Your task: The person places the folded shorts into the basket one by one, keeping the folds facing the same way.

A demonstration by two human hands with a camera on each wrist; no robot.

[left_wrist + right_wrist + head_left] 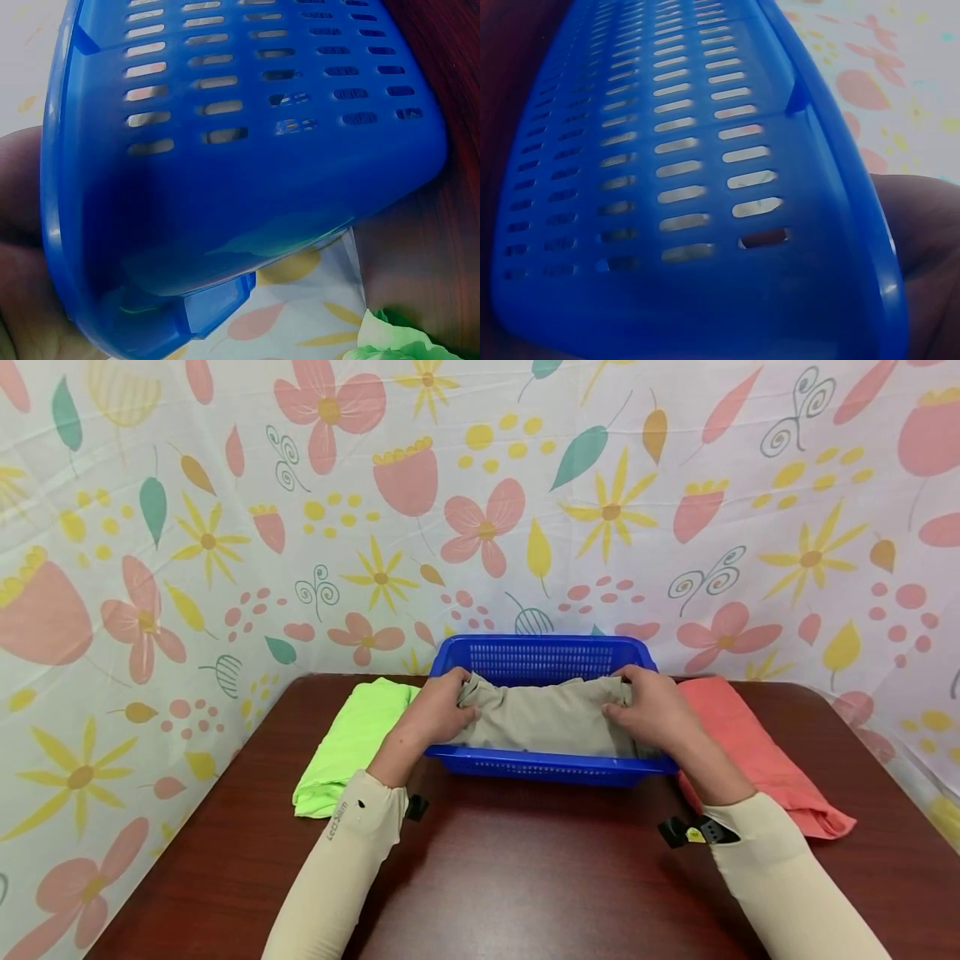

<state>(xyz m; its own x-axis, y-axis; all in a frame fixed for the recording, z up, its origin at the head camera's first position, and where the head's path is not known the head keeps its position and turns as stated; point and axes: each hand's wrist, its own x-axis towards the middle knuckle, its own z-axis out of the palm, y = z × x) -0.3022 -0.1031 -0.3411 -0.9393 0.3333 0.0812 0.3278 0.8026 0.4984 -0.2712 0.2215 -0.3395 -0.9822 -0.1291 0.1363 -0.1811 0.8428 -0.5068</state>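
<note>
A folded grey cloth (547, 720) lies inside the blue plastic basket (551, 762), its top edge near the rim. At the cloth's left end, my left hand (441, 706) pinches it, thumb on the near side. My right hand (654, 703) grips the right end in the same way. In the left wrist view the perforated side of the basket (225, 180) fills most of the picture, with part of the left hand (22, 300) behind the rim. The right wrist view likewise shows the basket wall (705, 300) and part of the right hand (930, 255); fingertips are hidden in both.
A folded bright green cloth (348, 739) lies left of the basket, and a folded coral-red cloth (765, 756) lies to its right, partly behind the right forearm. All rest on a dark brown table (517, 868). A flower-patterned sheet (480, 460) hangs behind.
</note>
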